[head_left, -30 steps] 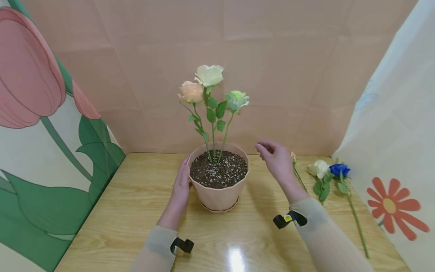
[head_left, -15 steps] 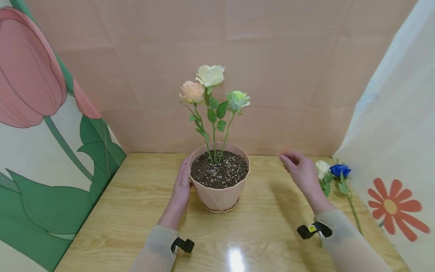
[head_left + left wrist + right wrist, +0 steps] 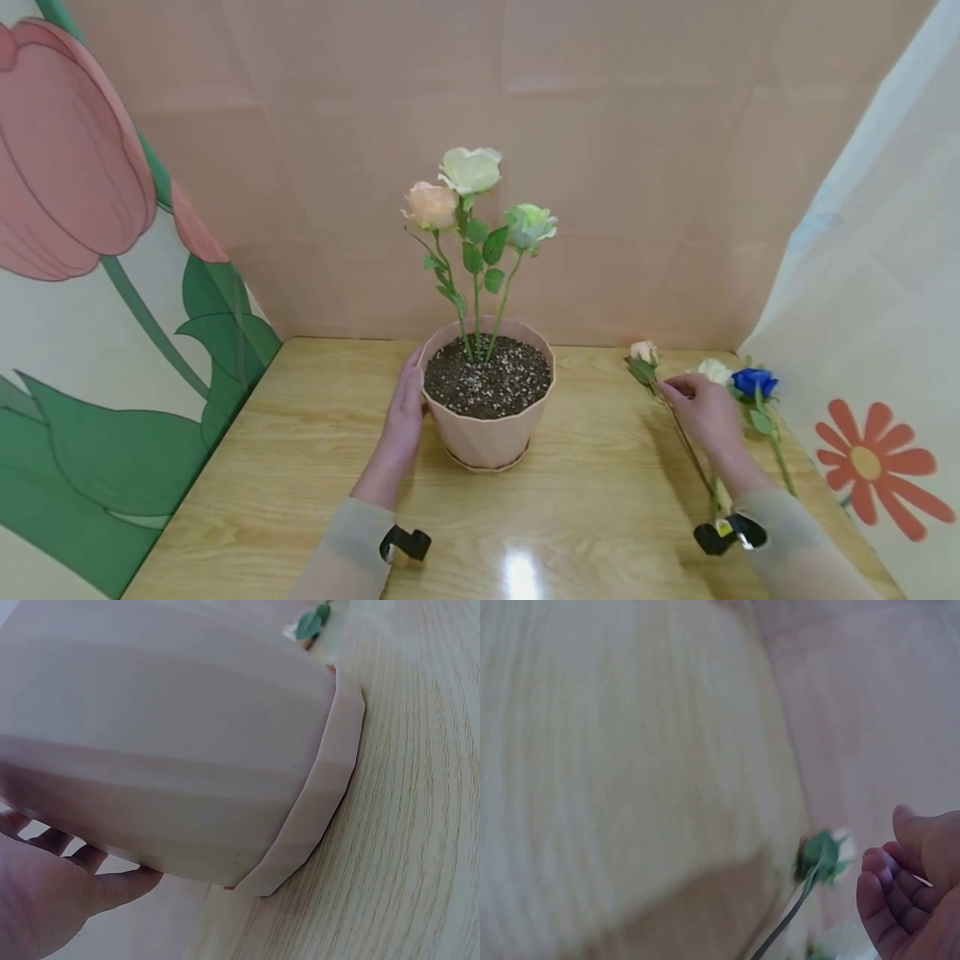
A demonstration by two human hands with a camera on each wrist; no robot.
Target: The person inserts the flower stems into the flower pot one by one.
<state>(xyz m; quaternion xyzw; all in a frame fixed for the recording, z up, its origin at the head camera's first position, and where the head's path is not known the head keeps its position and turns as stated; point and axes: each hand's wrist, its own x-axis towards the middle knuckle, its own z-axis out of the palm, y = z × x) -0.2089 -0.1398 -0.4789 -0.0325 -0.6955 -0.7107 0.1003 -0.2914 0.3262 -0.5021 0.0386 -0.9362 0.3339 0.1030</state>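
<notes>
A pink faceted flowerpot (image 3: 487,437), filled with dark soil (image 3: 495,383), stands on the table. Upright in it are a cream rose (image 3: 471,172), a peach rose (image 3: 431,206) and a pale green-blue rose (image 3: 531,226). My left hand (image 3: 403,408) rests against the pot's left side, its fingers spread along the wall in the left wrist view. On the right, a small pale pink rose (image 3: 643,352) lies on the table. Over its stem, my right hand (image 3: 703,408) has its fingertips close by. The right wrist view shows thumb and loosely bent fingers apart, holding nothing.
Beyond the right hand lie a white rose (image 3: 715,371), partly hidden, and a blue rose (image 3: 754,382) with a long stem. A pink backdrop (image 3: 600,167) rises behind the wooden table (image 3: 322,442). Printed flower cloths flank both sides.
My right hand has moved right, from beside the pot to the pale pink rose's stem. The left hand stays on the pot.
</notes>
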